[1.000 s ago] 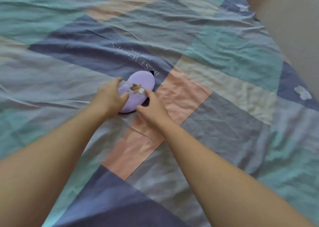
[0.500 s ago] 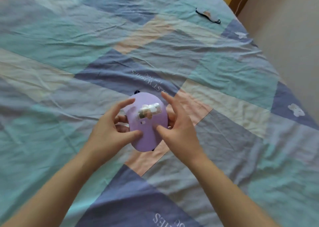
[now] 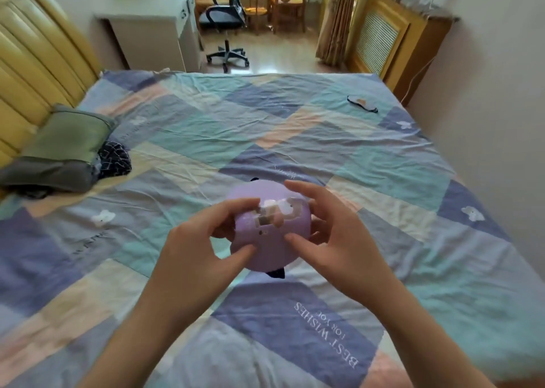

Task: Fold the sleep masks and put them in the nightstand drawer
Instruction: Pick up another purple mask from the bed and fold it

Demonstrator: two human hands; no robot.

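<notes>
Two bare forearms in head view, no sleeves visible up to frame edge; left hand (image 3: 191, 240) and right hand (image 3: 339, 240) both bare; no gloves, rings, watch or bracelets visible on either wrist; fingers slim, nails short and unpainted as far as visible; slight motion blur on fingertips; nothing worn shows anywhere on either arm; upper arms and rest of body out of frame
</notes>
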